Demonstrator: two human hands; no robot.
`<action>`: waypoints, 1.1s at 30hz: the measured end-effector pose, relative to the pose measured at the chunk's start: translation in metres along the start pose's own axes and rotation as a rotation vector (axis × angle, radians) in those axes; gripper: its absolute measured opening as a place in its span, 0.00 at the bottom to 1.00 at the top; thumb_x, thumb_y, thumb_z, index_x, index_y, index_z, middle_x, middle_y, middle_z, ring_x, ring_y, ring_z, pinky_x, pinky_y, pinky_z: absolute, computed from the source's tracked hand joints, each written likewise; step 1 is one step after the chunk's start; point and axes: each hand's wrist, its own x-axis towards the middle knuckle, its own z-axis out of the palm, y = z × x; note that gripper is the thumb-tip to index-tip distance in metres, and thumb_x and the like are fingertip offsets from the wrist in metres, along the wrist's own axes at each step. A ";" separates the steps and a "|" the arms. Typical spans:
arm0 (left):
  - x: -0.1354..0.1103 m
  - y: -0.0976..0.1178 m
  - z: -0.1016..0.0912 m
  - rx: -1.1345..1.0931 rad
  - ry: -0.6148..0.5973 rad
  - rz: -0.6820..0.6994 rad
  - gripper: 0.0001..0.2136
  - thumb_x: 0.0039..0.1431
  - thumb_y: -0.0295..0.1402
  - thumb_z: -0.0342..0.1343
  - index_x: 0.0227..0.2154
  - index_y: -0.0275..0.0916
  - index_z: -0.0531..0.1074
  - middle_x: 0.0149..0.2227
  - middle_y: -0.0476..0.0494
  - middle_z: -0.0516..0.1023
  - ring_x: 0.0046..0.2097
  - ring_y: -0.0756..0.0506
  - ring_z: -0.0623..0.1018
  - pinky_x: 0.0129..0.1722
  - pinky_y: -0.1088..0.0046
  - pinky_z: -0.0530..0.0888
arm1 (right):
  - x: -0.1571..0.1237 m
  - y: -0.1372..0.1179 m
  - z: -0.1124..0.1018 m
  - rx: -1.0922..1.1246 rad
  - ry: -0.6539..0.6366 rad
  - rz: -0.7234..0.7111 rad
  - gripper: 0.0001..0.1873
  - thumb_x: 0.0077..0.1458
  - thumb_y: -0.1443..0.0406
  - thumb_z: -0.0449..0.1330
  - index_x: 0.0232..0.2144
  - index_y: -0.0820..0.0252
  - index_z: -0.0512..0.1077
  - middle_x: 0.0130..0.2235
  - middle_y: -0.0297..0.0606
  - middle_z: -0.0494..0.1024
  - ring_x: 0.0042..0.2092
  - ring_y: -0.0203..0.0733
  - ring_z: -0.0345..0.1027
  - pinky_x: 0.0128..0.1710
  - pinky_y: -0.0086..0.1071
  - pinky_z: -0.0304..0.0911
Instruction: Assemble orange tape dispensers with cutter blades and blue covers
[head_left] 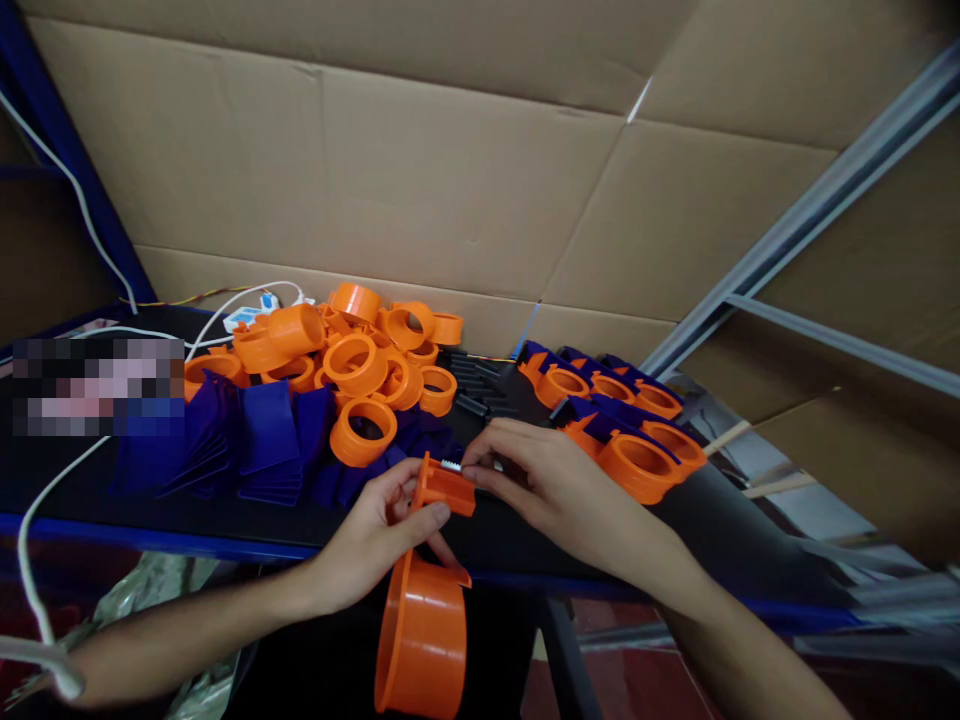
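An orange plastic part with a wide ring and a bracket-like upper end (429,630) is in my left hand (390,520), its ring hanging below the table's front edge. My left fingers and thumb are closed round the bracket. Against the bracket's top sits a small white toothed piece (451,466), like a gear or rack. The fingertips of my right hand (544,480) pinch its right end, and they partly hide it. Beyond my hands lie short black cylinders (480,385) on the dark table (517,560).
Behind my left hand is a heap of orange ring parts (354,364). Stacks of dark blue flat pieces (268,430) lie at left. Orange parts with blue pieces on them (637,465) stand at right. A white cable (34,540) hangs over the left edge; cardboard (450,180) walls the back.
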 end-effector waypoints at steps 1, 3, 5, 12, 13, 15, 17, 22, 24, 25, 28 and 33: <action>0.000 0.000 0.000 0.015 -0.001 -0.006 0.15 0.64 0.38 0.61 0.47 0.35 0.70 0.27 0.42 0.84 0.27 0.45 0.84 0.28 0.78 0.73 | 0.002 0.000 0.003 0.003 0.011 -0.006 0.07 0.66 0.63 0.59 0.37 0.56 0.76 0.39 0.38 0.79 0.39 0.40 0.74 0.38 0.31 0.67; 0.000 0.000 -0.001 0.020 -0.002 -0.028 0.16 0.65 0.39 0.59 0.49 0.34 0.70 0.26 0.41 0.84 0.28 0.44 0.84 0.27 0.78 0.73 | 0.006 0.000 0.008 0.020 0.035 -0.023 0.07 0.66 0.63 0.59 0.37 0.56 0.77 0.38 0.37 0.80 0.38 0.40 0.74 0.38 0.31 0.67; 0.002 -0.001 -0.003 -0.033 -0.001 -0.066 0.17 0.66 0.41 0.57 0.51 0.34 0.69 0.26 0.39 0.84 0.27 0.42 0.84 0.26 0.77 0.74 | 0.009 0.001 0.012 0.039 0.081 -0.036 0.08 0.66 0.62 0.59 0.38 0.55 0.78 0.38 0.37 0.80 0.39 0.40 0.74 0.39 0.32 0.68; 0.005 -0.002 -0.005 -0.170 0.031 -0.050 0.18 0.64 0.41 0.58 0.51 0.36 0.67 0.34 0.39 0.84 0.28 0.40 0.84 0.26 0.69 0.79 | -0.008 0.059 0.009 -0.146 0.274 0.040 0.12 0.69 0.60 0.55 0.46 0.55 0.77 0.45 0.41 0.81 0.47 0.44 0.75 0.48 0.37 0.69; 0.005 -0.003 -0.005 -0.161 0.026 -0.041 0.18 0.64 0.41 0.58 0.51 0.36 0.67 0.32 0.40 0.83 0.28 0.40 0.84 0.26 0.69 0.78 | -0.014 0.074 0.009 -0.219 0.245 0.071 0.12 0.68 0.60 0.55 0.46 0.55 0.77 0.46 0.41 0.81 0.49 0.46 0.75 0.50 0.40 0.70; 0.005 -0.004 -0.006 -0.151 0.016 -0.041 0.18 0.65 0.41 0.57 0.51 0.35 0.67 0.26 0.43 0.82 0.28 0.39 0.84 0.26 0.70 0.78 | -0.026 0.100 0.013 -0.315 0.175 0.103 0.12 0.68 0.59 0.56 0.47 0.55 0.76 0.48 0.42 0.80 0.51 0.48 0.74 0.51 0.42 0.70; 0.005 -0.004 -0.006 -0.155 0.018 -0.051 0.17 0.65 0.41 0.57 0.51 0.35 0.67 0.25 0.43 0.81 0.28 0.40 0.84 0.26 0.70 0.78 | -0.036 0.119 0.019 -0.364 0.124 0.116 0.13 0.67 0.60 0.56 0.50 0.55 0.75 0.51 0.43 0.78 0.53 0.49 0.74 0.52 0.43 0.71; 0.005 -0.003 -0.005 -0.159 0.016 -0.059 0.17 0.65 0.41 0.57 0.50 0.36 0.68 0.29 0.41 0.83 0.27 0.40 0.84 0.26 0.72 0.77 | -0.045 0.130 0.027 -0.372 0.135 0.148 0.14 0.67 0.62 0.56 0.52 0.54 0.73 0.51 0.43 0.78 0.52 0.49 0.74 0.50 0.44 0.73; 0.005 -0.003 -0.006 -0.160 0.016 -0.059 0.16 0.65 0.41 0.57 0.50 0.36 0.68 0.28 0.42 0.82 0.28 0.40 0.84 0.25 0.72 0.77 | -0.044 0.127 0.026 -0.306 0.123 0.128 0.13 0.66 0.63 0.56 0.50 0.54 0.74 0.50 0.42 0.78 0.52 0.48 0.74 0.51 0.44 0.72; 0.005 -0.003 -0.006 -0.161 0.016 -0.056 0.16 0.66 0.41 0.57 0.50 0.36 0.68 0.28 0.42 0.82 0.28 0.40 0.84 0.25 0.72 0.77 | -0.043 0.125 0.024 -0.264 0.118 0.117 0.12 0.66 0.64 0.57 0.49 0.53 0.75 0.49 0.42 0.79 0.51 0.47 0.74 0.51 0.44 0.72; 0.005 -0.006 -0.007 -0.158 -0.009 -0.038 0.14 0.67 0.40 0.55 0.49 0.37 0.66 0.28 0.41 0.83 0.28 0.40 0.85 0.25 0.73 0.77 | -0.042 0.114 0.020 -0.107 0.128 0.105 0.11 0.64 0.63 0.59 0.47 0.54 0.76 0.46 0.41 0.79 0.45 0.44 0.76 0.44 0.39 0.73; 0.005 -0.009 -0.007 -0.160 0.007 -0.009 0.15 0.66 0.40 0.56 0.50 0.38 0.64 0.31 0.41 0.84 0.30 0.40 0.85 0.27 0.72 0.77 | -0.043 0.070 0.017 0.241 0.267 0.038 0.11 0.62 0.63 0.62 0.47 0.55 0.76 0.46 0.41 0.78 0.32 0.35 0.72 0.29 0.29 0.70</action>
